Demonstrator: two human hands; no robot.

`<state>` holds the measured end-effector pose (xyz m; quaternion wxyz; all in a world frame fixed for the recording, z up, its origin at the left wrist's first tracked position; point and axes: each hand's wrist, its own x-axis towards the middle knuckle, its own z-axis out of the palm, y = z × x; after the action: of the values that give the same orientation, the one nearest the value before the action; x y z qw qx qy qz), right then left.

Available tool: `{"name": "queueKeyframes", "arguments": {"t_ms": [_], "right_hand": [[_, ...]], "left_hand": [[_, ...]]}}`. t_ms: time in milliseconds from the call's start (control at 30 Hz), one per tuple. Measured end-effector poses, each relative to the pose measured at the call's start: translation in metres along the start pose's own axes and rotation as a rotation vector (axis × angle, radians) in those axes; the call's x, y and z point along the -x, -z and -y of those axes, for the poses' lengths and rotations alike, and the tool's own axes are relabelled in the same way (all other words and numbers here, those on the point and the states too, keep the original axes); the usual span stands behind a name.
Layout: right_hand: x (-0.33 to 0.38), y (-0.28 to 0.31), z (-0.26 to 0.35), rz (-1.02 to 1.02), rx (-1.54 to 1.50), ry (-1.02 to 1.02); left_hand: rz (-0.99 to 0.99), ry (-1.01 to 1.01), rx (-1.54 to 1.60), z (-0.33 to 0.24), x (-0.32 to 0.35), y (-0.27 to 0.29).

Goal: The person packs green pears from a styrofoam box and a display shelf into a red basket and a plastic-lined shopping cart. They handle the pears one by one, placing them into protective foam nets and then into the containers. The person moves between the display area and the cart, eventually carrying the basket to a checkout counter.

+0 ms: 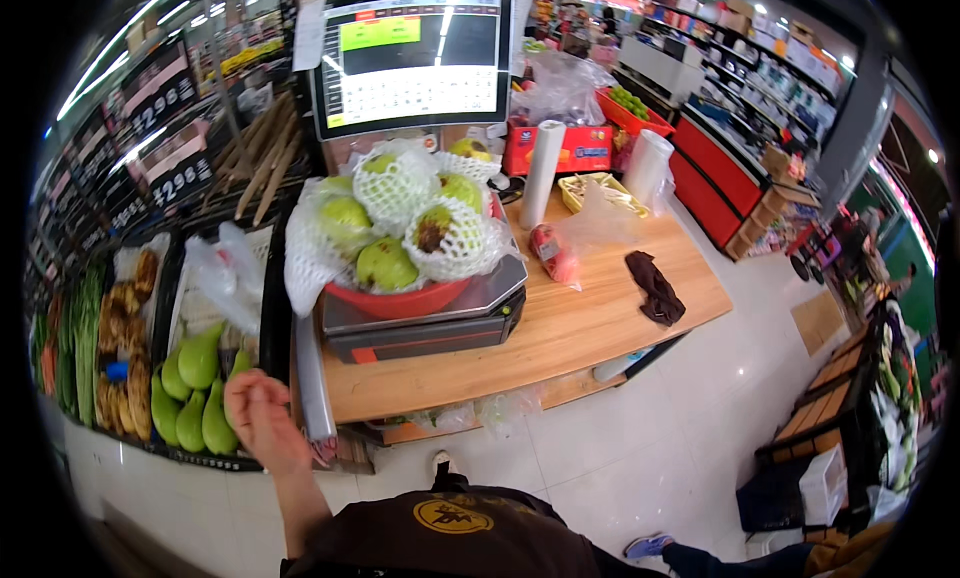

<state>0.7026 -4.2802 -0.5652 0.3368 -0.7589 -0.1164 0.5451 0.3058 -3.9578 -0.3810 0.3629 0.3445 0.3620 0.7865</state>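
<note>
My left hand (265,413) reaches over the produce display at the left, its fingers curled in, and I see nothing in them. It is nearest to the pale green, pear-shaped gourds (190,403) lying in a black crate; the hand overlaps the rightmost one in the view. Just right of and beyond the hand, a red basin (420,300) sits on a grey weighing scale (430,328). Large green fruits (387,265) with brown blemishes are heaped in it, several in white foam nets (395,191). My right hand is out of view.
The scale stands on a wooden counter (440,373) under a lit screen (415,66). Bag rolls (542,173), a red-netted bundle (553,255), a yellow basket (605,193) and a dark cloth (655,290) share the counter. Another person's shoe (650,545) shows at lower right.
</note>
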Motion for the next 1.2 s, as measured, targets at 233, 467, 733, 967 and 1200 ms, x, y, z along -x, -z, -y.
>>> {"name": "queueKeyframes", "arguments": {"t_ms": [233, 467, 733, 967, 1200], "right_hand": [[-0.006, 0.034, -0.021, 0.083, 0.543, -0.009], [0.035, 0.072, -0.063, 0.145, 0.853, 0.085], [0.075, 0.081, -0.085, 0.135, 1.107, 0.086], [0.085, 0.074, -0.064, 0.175, 1.346, 0.117], [0.139, 0.065, 0.054, 0.209, 1.669, 0.275]], "left_hand": [[0.102, 0.406, 0.025, -0.009, 0.11, 0.005], [0.195, 0.39, 0.033, -0.021, 0.147, -0.02], [0.271, 0.435, 0.097, -0.028, 0.16, -0.039], [0.246, 0.654, 0.066, -0.019, 0.185, 0.005], [0.214, 0.713, 0.071, -0.017, 0.192, 0.022]]}}
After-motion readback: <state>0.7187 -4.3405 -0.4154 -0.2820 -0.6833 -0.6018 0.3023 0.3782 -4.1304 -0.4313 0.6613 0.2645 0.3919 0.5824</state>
